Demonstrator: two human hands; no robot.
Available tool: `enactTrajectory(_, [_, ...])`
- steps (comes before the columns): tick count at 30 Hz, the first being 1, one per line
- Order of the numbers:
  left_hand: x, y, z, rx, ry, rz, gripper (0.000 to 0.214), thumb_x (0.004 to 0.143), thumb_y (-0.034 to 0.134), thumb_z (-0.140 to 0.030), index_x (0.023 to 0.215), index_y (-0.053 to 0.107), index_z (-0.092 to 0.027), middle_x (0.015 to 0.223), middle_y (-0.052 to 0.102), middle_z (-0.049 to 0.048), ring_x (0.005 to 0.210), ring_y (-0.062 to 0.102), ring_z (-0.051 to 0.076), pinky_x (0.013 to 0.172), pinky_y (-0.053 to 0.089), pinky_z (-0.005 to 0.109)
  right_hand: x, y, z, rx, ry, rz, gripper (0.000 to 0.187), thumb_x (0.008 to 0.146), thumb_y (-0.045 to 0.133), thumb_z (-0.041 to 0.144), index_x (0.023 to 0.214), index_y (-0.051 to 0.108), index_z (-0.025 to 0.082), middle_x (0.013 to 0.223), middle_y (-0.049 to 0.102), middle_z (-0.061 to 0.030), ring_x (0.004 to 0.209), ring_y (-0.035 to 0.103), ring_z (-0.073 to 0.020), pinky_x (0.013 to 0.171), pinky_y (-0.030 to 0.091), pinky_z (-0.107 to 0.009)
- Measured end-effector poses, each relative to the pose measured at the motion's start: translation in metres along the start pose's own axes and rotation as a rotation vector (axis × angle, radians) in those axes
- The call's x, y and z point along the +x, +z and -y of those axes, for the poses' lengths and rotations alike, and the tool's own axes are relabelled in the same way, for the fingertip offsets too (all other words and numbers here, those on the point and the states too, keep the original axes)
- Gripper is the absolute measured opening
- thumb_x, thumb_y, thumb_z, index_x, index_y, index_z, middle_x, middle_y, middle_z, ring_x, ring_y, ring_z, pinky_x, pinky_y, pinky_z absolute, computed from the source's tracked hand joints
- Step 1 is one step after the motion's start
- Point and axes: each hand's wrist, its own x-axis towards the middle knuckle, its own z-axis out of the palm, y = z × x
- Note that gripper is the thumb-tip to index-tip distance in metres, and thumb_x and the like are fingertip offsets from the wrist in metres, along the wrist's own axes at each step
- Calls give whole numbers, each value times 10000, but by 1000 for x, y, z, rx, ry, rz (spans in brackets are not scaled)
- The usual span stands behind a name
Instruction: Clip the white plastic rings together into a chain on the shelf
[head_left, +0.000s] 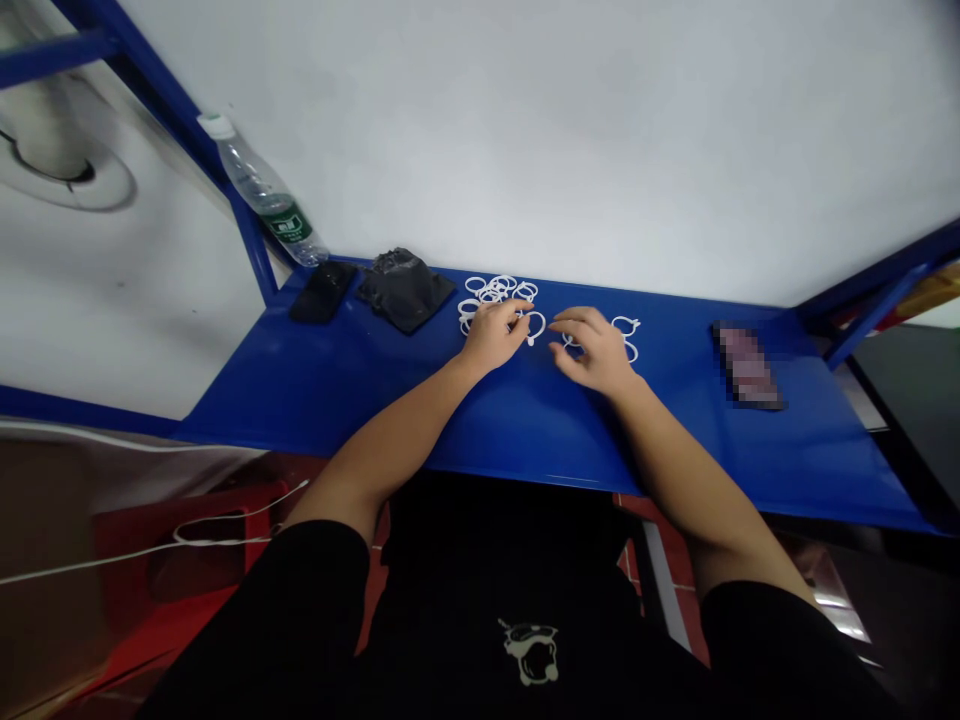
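Observation:
My left hand [495, 334] pinches a white plastic ring [543, 325] with a small knob, between thumb and forefinger. Behind and under that hand lies a loose pile of similar white rings [504, 284]. To the right, my right hand [595, 348] hovers with thumb and fingers apart, facing the held ring but not gripping it. Several more rings lie under and beside the right hand, among them one ring [634, 352] at its outer side; others are partly hidden by the palm.
The blue tabletop [540, 430] meets a white wall. At its left stand a plastic bottle [262, 195], a black phone-like slab [323, 291] and a crumpled black bag [406, 289]. A pixelated flat object [748, 365] lies at right. Below left are a red stool [187, 520] and white cable.

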Motion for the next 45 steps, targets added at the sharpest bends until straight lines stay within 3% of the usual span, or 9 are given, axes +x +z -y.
enactTrajectory(3, [-2,0,-3,-39,24,66,225,1080,620,-211,1225,791,-223,801,811,3,789,791,195,937,636,376,4,3,11,4,-62,144,200,1060,666,348,1226,773,315,1349,762,-100,1164,751,-296,896,654,-453])
enactTrajectory(8, [-2,-1,-4,-110,2,160,273,1085,578,-187,1212,818,-219,859,836,21,796,796,187,871,642,336,6,0,10,-35,-54,157,187,1113,636,371,1204,789,314,1375,776,-94,1140,765,-285,954,644,-464])
enactTrajectory(11, [-2,-1,0,-120,34,228,310,1039,592,-121,1196,839,-224,1007,869,44,954,822,206,944,649,358,7,0,13,-37,-113,218,242,1133,588,352,1266,787,322,1389,780,-86,1081,768,-270,917,639,-459])
enactTrajectory(15, [-2,-1,3,-103,87,303,364,1019,595,-81,1206,852,-259,1207,866,43,1106,811,210,1027,640,386,6,4,19,-17,-148,319,321,1155,515,332,1302,799,327,1244,806,-79,1043,764,-252,866,638,-425])
enactTrajectory(24, [-1,-2,10,249,33,107,236,1050,702,-268,1242,839,-283,1240,811,93,1290,678,337,1185,492,556,2,3,-8,55,143,48,335,1117,590,378,1382,773,289,1125,788,-105,1006,749,-283,879,641,-463])
enactTrajectory(28, [-4,2,17,298,9,136,225,1004,782,-298,1222,834,-303,1264,792,89,1300,647,360,1261,388,624,-1,7,-14,91,243,16,253,1097,604,374,1273,760,280,1053,776,-86,924,725,-263,839,612,-445])
enactTrajectory(33, [-5,2,15,315,16,187,169,1031,758,-262,1174,839,-302,1273,791,76,1305,639,336,1325,290,664,-7,11,-19,167,417,-12,212,1066,624,397,1203,701,255,891,740,-28,639,606,-178,639,515,-358])
enactTrajectory(39, [-3,0,12,310,43,181,159,1042,725,-222,1043,856,-313,1143,812,63,1248,665,325,1329,295,660,-7,13,-27,147,440,-133,233,999,657,361,1144,794,241,908,779,-37,648,613,-174,689,551,-376])
enactTrajectory(45, [-4,4,15,294,45,176,179,1051,716,-233,1059,863,-336,1128,824,46,1226,688,306,1362,256,672,-8,13,-31,137,433,-113,287,1006,613,335,1181,824,248,915,807,-50,715,683,-212,743,607,-412])
